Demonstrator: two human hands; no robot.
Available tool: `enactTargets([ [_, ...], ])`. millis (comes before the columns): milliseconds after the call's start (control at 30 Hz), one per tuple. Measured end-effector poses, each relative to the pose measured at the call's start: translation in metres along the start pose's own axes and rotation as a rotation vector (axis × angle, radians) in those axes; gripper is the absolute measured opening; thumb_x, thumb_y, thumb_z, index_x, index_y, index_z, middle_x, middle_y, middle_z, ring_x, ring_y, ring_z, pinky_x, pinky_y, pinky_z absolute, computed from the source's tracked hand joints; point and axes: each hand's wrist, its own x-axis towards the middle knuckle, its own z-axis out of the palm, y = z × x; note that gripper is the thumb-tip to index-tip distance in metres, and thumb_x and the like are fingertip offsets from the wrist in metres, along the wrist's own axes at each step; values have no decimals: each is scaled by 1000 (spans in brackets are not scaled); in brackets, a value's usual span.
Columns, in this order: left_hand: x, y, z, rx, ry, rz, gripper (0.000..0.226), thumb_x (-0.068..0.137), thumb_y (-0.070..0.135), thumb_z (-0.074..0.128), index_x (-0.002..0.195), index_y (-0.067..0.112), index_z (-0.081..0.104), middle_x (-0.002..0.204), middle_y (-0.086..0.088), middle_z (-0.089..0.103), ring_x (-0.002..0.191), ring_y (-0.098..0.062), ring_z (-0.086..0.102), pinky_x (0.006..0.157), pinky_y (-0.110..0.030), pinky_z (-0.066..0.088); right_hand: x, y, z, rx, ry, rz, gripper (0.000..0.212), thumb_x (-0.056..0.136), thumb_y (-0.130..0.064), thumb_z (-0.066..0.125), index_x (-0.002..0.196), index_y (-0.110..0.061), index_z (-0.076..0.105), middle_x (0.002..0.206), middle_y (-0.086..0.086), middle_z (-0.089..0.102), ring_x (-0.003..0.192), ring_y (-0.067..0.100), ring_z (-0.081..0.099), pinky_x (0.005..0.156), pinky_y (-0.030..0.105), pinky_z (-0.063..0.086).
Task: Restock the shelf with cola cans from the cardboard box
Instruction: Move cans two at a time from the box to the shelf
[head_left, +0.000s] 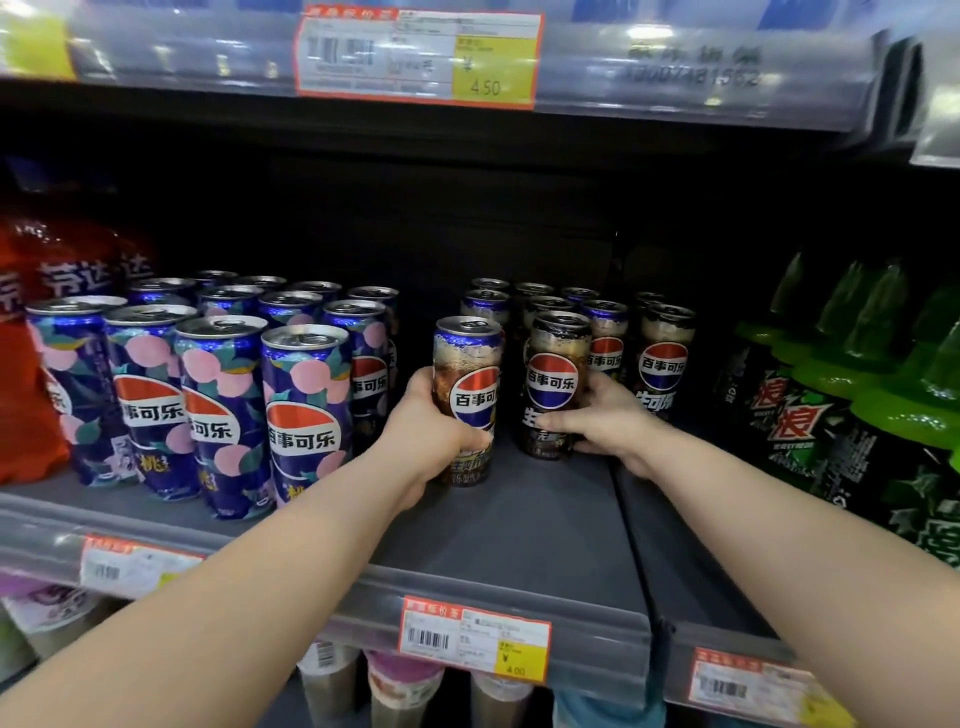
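My left hand (434, 423) grips a tall dark cola can (470, 364) standing on the grey shelf (519, 525), in the gap left of the dark-can rows. Wrapped around a second dark cola can (558, 364) is my right hand (605, 418), at the front of those rows. Behind and to the right stand several more dark cola cans (665, 353). The cardboard box is out of view.
Several purple peach-pattern cola cans (223, 395) fill the shelf's left part. Orange bottles (31, 338) sit at far left, green bottles (841, 395) at right. A price tag (475, 639) hangs on the shelf's front rail. The upper shelf edge (415, 57) hangs overhead.
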Motion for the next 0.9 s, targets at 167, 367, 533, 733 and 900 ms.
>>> enactTargets([
  [167,25,6,13,15,7,-30,71,70,-6,72,130,15,40,114,-6,60,96,-18,53,81,-30,42,1,5,-4,5,15,15,63,75,-11,74,131,-18,44,124,3,56,105,18,53,81,37,49],
  [367,43,4,15,35,28,-21,82,70,-5,73,138,13,31,121,-9,57,98,-16,49,84,-28,41,1,7,-1,-9,85,-1,68,71,-15,79,128,-17,42,115,1,56,100,18,55,76,36,52],
  [533,47,1,13,1,-10,-15,78,72,-8,70,139,11,34,129,-12,55,100,-15,48,84,-26,40,1,7,3,39,25,-27,61,79,-9,71,132,-16,41,125,2,56,99,15,52,68,29,47],
  [733,48,-6,13,37,-2,-11,82,72,-3,73,140,12,32,129,-10,56,100,-14,46,86,-24,38,2,7,6,53,44,-37,61,79,-9,70,132,-14,41,123,2,55,97,14,52,70,30,48],
  [900,49,-12,14,-6,26,-4,78,73,-3,71,140,11,33,137,-11,50,111,-18,48,86,-25,39,1,8,11,88,81,-54,65,79,-9,72,134,-10,38,125,6,54,95,13,51,61,24,46],
])
